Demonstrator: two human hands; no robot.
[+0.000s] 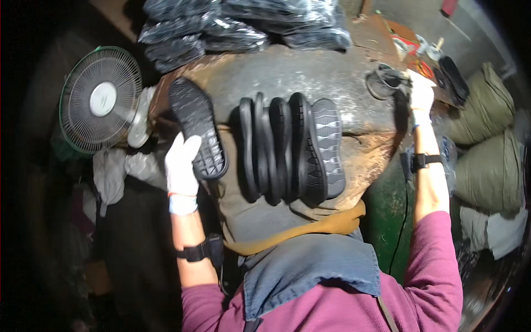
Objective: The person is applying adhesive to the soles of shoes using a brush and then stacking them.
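Left hand, white-gloved, is clenched on a black ribbed rubber shoe sole, tread up. Just right of that grip, a row of black soles stands on edge on the worn workbench. Right hand, well apart, grasps a dark round tool; fan left of grip.

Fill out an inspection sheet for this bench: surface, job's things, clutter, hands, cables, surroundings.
Surface: worn, stained bench top, partly draped with brown cloth.
Job's things: black shoe sole in left hand; row of black soles leaning on edge mid-bench.
Clutter: bagged black soles piled at the far edge.
Hands: both in white gloves; right hand on a dark tool, kind unclear.
Cables: black cable hanging down the green bench side.
Surroundings: fan at left, stuffed sacks at right.
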